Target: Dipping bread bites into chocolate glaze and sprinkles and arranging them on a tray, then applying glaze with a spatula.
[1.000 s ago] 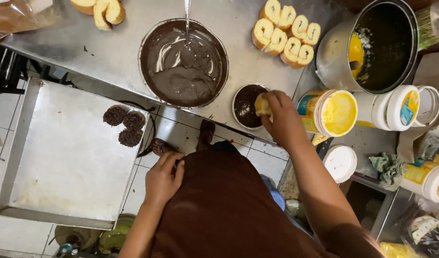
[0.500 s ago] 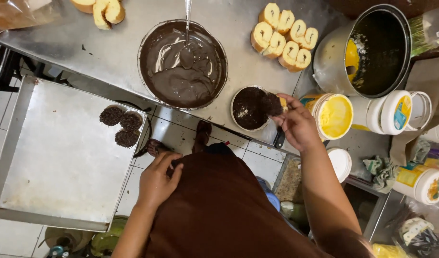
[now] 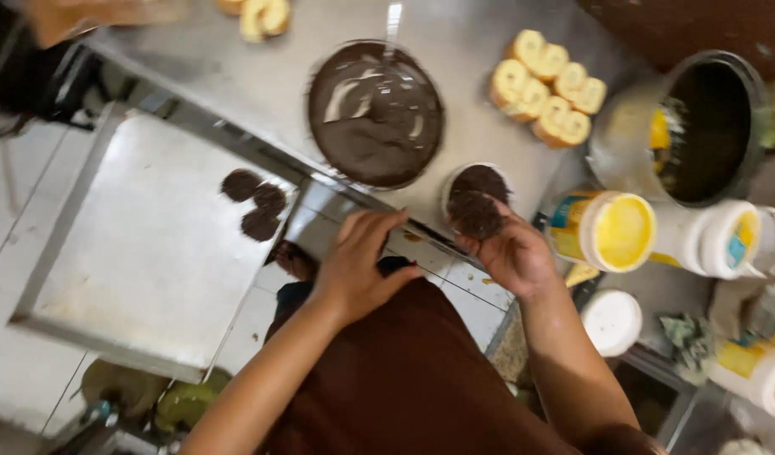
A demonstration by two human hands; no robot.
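On the left there's a big metal tray [image 3: 126, 278] with three dark coated pieces [image 3: 254, 205] sitting together near its right edge. Left hand [image 3: 359, 265] rests at the counter edge, fingers loosely curled and close together, holding nothing that I can see. Right hand [image 3: 509, 253] has a sprinkle-covered piece [image 3: 474, 215] cupped on its fingertips, fingers half bent around it, just over the small bowl [image 3: 476, 187] of dark sprinkles.

My take on doing this bit well: keep the piece over the small bowl so loose sprinkles drop back in, grip it lightly by the edges so the coating doesn't rub off, and carry it low across to the tray, next to the other three but not touching.

Behind it is the big chocolate bowl [image 3: 375, 114], then plain sliced rolls [image 3: 546, 84] and a yellow tub [image 3: 611, 232] further right.
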